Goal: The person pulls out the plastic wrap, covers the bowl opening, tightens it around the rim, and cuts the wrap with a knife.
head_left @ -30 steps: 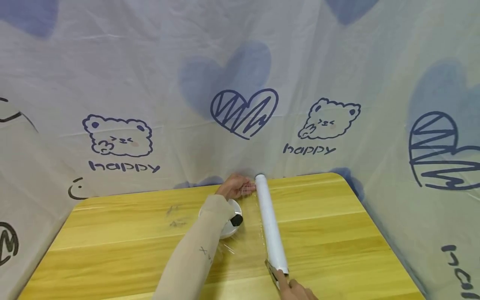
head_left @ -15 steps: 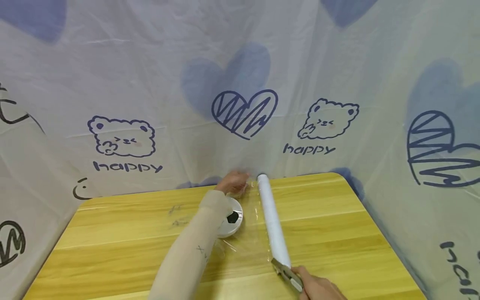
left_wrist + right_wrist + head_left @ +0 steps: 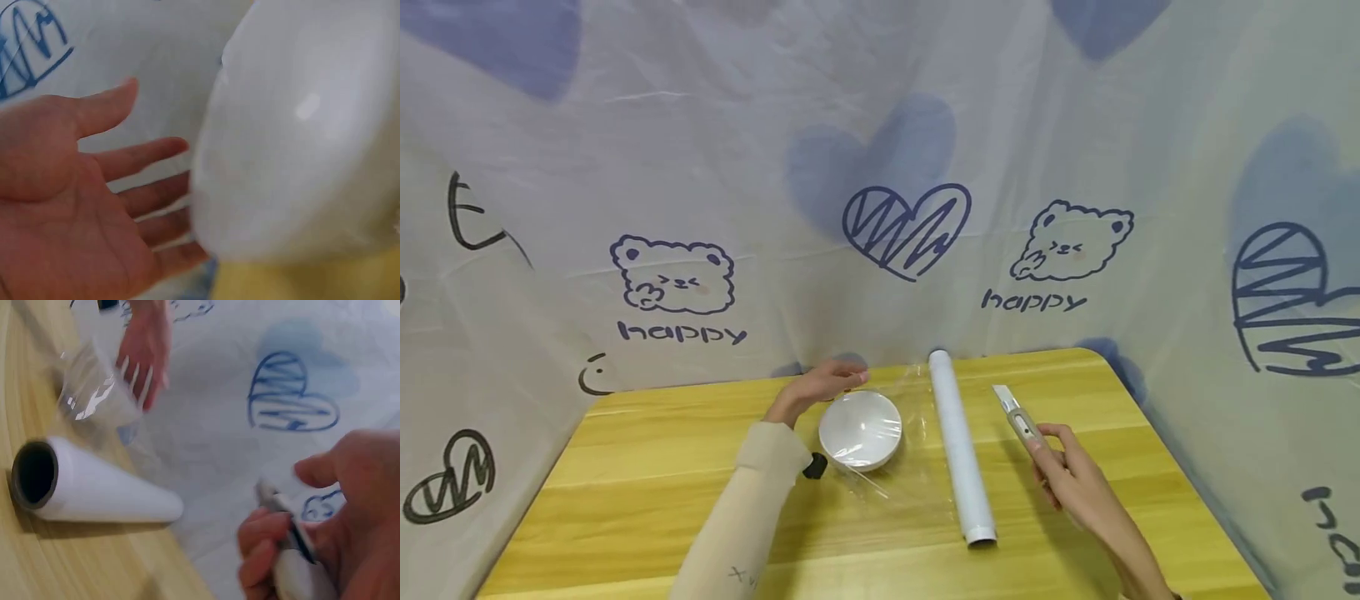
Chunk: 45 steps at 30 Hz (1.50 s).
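Note:
A white bowl (image 3: 860, 429) stands mid-table with clear cling film (image 3: 921, 467) stretched over it and spread toward the roll. My left hand (image 3: 820, 389) is behind the bowl's far left rim, fingers extended and grasping nothing. In the left wrist view its fingertips come right at the side of the bowl (image 3: 294, 137). My right hand (image 3: 1071, 471) holds a utility knife (image 3: 1024, 425), blade out and pointing away from me, above the table right of the roll. The white cling film roll (image 3: 961, 450) lies lengthwise between bowl and knife.
The wooden table (image 3: 647, 500) meets a pale printed cloth (image 3: 760, 167) at its back edge, and the cloth also hangs at both sides. A black object (image 3: 815, 466) shows at my left wrist. The roll's near end (image 3: 34, 475) is a dark open tube.
My right hand has carried the knife from the roll's near end out to its right. My left hand has drawn back leftward from the roll's far end, and the bowl shows fully.

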Each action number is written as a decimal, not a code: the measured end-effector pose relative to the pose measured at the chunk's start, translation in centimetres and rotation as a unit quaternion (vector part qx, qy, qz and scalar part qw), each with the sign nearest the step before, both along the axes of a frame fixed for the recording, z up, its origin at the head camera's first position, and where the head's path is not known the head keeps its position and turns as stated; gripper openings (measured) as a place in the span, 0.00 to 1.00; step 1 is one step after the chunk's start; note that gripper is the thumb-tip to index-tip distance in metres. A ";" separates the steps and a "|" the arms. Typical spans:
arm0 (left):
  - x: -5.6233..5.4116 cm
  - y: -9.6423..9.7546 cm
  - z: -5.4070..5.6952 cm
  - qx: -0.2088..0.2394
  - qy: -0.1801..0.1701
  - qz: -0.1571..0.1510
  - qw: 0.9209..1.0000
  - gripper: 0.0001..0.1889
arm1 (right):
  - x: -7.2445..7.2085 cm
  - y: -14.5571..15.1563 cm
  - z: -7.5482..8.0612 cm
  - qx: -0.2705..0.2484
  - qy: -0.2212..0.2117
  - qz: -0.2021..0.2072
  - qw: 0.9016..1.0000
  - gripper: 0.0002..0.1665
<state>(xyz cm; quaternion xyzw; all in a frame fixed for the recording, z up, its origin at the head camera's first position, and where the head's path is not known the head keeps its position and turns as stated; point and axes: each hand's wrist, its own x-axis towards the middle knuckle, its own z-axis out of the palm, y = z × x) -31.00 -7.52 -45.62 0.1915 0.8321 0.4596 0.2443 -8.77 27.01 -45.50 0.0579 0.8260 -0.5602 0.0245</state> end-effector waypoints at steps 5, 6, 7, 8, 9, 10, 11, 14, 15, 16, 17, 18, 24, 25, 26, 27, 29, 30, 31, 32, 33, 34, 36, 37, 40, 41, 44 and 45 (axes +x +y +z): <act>2.0 -3.0 -3.9 0.117 -0.005 0.080 0.990 0.25 | -2.5 -0.4 -1.9 -0.010 0.017 -0.056 0.998 0.27; 2.5 -3.5 -4.8 0.140 -0.012 0.100 0.985 0.24 | -2.9 -0.5 -2.2 -0.015 0.019 -0.065 0.998 0.26; 3.0 -4.1 -5.6 0.157 -0.014 0.115 0.981 0.23 | -3.3 -0.6 -2.6 -0.020 0.022 -0.073 0.997 0.25; 3.6 -4.6 -6.3 0.177 -0.019 0.123 0.976 0.24 | -3.7 -0.7 -3.0 -0.028 0.022 -0.079 0.996 0.25; 4.2 -5.1 -7.0 0.193 -0.021 0.119 0.974 0.25 | -4.0 -0.8 -3.3 -0.038 0.019 -0.084 0.996 0.24; 4.8 -5.5 -7.6 0.205 -0.025 0.115 0.972 0.27 | -4.3 -0.8 -3.7 -0.049 0.016 -0.088 0.995 0.22; 5.5 -5.8 -8.1 0.219 -0.027 0.104 0.970 0.31 | -4.7 -0.8 -4.0 -0.061 0.012 -0.092 0.994 0.22; 7.1 -6.2 -9.0 0.275 -0.043 0.046 0.959 0.43 | -5.6 -0.7 -4.9 -0.102 0.000 -0.102 0.990 0.20; 7.5 -6.1 -9.2 0.291 -0.048 0.029 0.955 0.47 | -5.9 -0.7 -5.2 -0.120 -0.004 -0.105 0.987 0.20; 7.8 -5.9 -9.4 0.306 -0.054 0.016 0.950 0.51 | -6.2 -0.5 -5.5 -0.138 -0.008 -0.105 0.985 0.19; 8.1 -5.6 -9.6 0.318 -0.055 0.007 0.947 0.54 | -6.5 -0.4 -5.8 -0.158 -0.014 -0.105 0.982 0.19; 8.3 -5.2 -9.7 0.325 -0.056 0.004 0.944 0.57 | -6.8 -0.3 -6.0 -0.179 -0.019 -0.103 0.978 0.19; 8.9 -3.5 -10.2 0.330 -0.036 0.058 0.941 0.69 | -8.0 0.8 -7.3 -0.295 -0.052 -0.095 0.949 0.12; 9.0 -3.4 -10.3 0.330 -0.033 0.067 0.941 0.68 | -8.1 1.0 -7.5 -0.308 -0.055 -0.093 0.945 0.12; 9.1 -3.3 -10.4 0.330 -0.030 0.073 0.941 0.68 | -8.2 1.1 -7.7 -0.323 -0.055 -0.091 0.940 0.13; 9.1 -3.3 -10.5 0.329 -0.029 0.077 0.941 0.67 | -8.2 1.3 -7.9 -0.336 -0.055 -0.087 0.936 0.15; 9.3 -3.4 -10.5 0.331 -0.030 0.084 0.939 0.66 | -8.2 1.6 -8.2 -0.355 -0.053 -0.075 0.930 0.19; 9.3 -3.4 -10.6 0.336 -0.031 0.084 0.938 0.66 | -8.3 1.8 -8.3 -0.363 -0.056 -0.073 0.927 0.21; 9.3 -3.5 -10.6 0.339 -0.031 0.084 0.937 0.65 | -8.4 1.9 -8.5 -0.373 -0.062 -0.072 0.923 0.23; 9.3 -3.5 -10.7 0.342 -0.032 0.083 0.935 0.65 | -8.4 2.0 -8.7 -0.382 -0.066 -0.073 0.919 0.24; 9.2 -3.5 -10.7 0.346 -0.034 0.085 0.934 0.65 | -8.5 2.0 -8.8 -0.387 -0.071 -0.073 0.917 0.26; 9.2 -3.4 -10.8 0.347 -0.036 0.086 0.933 0.65 | -8.5 2.2 -8.9 -0.392 -0.074 -0.076 0.914 0.28; 9.1 -3.1 -10.9 0.349 -0.040 0.087 0.932 0.65 | -8.3 2.5 -8.9 -0.397 -0.079 -0.080 0.911 0.31; 9.1 -3.0 -11.0 0.350 -0.041 0.088 0.932 0.66 | -8.3 2.6 -9.0 -0.402 -0.079 -0.078 0.909 0.33; 9.0 -3.0 -11.1 0.354 -0.043 0.088 0.930 0.66 | -8.3 2.7 -9.1 -0.413 -0.074 -0.074 0.905 0.35; 9.0 -3.0 -11.1 0.355 -0.043 0.086 0.930 0.66 | -8.4 2.7 -9.1 -0.417 -0.073 -0.072 0.903 0.36; 8.9 -3.3 -11.2 0.359 -0.042 0.088 0.928 0.66 | -8.6 2.7 -9.2 -0.430 -0.066 -0.060 0.898 0.36; 8.8 -3.4 -11.3 0.359 -0.041 0.090 0.928 0.66 | -8.8 2.7 -9.2 -0.434 -0.061 -0.054 0.897 0.36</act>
